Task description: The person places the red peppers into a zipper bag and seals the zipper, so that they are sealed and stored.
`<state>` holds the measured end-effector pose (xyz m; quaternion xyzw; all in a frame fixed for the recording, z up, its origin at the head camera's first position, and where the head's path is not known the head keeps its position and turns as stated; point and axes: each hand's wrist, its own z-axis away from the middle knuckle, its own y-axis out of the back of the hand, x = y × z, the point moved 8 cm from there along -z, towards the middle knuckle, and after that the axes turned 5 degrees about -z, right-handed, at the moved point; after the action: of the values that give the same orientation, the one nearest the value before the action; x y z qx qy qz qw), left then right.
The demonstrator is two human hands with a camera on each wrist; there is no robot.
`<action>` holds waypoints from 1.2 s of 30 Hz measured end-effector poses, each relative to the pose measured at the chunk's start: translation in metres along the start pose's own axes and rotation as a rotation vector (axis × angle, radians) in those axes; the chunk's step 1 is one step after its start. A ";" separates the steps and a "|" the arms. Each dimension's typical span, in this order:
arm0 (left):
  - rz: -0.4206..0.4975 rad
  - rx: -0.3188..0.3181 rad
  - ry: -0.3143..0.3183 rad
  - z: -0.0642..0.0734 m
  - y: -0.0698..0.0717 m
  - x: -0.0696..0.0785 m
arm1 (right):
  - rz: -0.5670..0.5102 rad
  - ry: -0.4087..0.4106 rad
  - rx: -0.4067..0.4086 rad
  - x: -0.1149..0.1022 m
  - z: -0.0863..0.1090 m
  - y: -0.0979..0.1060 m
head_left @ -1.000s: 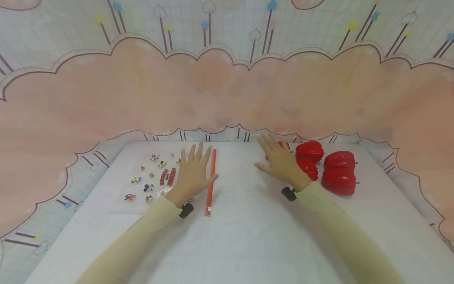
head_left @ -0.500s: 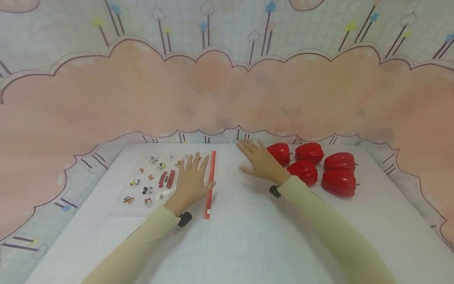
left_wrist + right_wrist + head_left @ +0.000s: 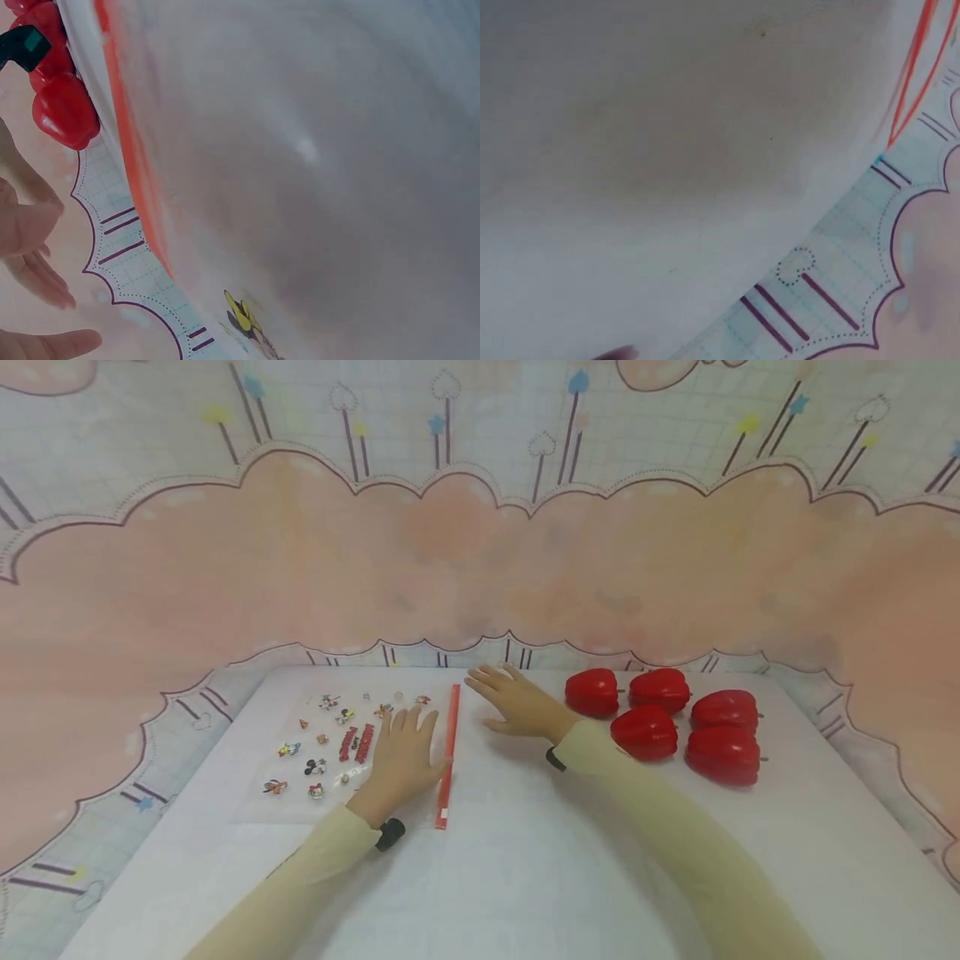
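A clear plastic bag (image 3: 292, 806) printed with cartoon figures and red lettering lies flat on the left of the white table. Along its right edge runs a red strip (image 3: 447, 760). Fingers spread, my left hand (image 3: 401, 768) is over the right part of the bag, with the thumb at the strip. My right hand (image 3: 525, 702) is just right of the strip's far end, fingers extended toward it and holding nothing. In the left wrist view the bag's red strip (image 3: 135, 165) shows near the fingers. The right wrist view shows the red strip (image 3: 911, 82) at its upper corner.
Several red bell peppers (image 3: 643, 732) lie together on the right of the white table (image 3: 525, 877), behind my right forearm. A patterned cloth (image 3: 480, 560) with pink scallops stands behind the table and borders its sides. Black straps (image 3: 390, 834) sit on both wrists.
My right hand has moved left, from over the peppers to beside the red strip, uncovering the peppers. The left hand has moved slightly nearer to me. The bag still lies flat.
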<state>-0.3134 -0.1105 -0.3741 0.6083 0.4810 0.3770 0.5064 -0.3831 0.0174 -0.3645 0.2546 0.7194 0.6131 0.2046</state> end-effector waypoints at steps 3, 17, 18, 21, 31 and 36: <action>0.004 -0.024 0.001 0.001 -0.003 0.000 | 0.007 0.043 0.000 -0.004 -0.007 -0.005; 0.036 -0.035 0.026 -0.001 -0.011 -0.004 | -0.001 0.101 -0.073 -0.018 -0.038 -0.024; 0.040 -0.040 0.026 -0.001 -0.011 -0.003 | -0.003 0.101 -0.082 -0.019 -0.040 -0.027; 0.051 -0.057 0.024 -0.001 -0.011 -0.003 | 0.011 0.108 -0.110 -0.021 -0.046 -0.034; 0.013 -0.148 -0.003 0.002 -0.020 -0.003 | 0.124 0.220 -0.062 -0.030 -0.054 -0.041; 0.029 -0.199 0.003 0.004 -0.025 -0.004 | 0.127 0.222 -0.102 -0.033 -0.057 -0.044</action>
<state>-0.3158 -0.1152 -0.3992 0.5614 0.4332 0.4309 0.5581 -0.3971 -0.0523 -0.3987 0.2192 0.6879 0.6850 0.0974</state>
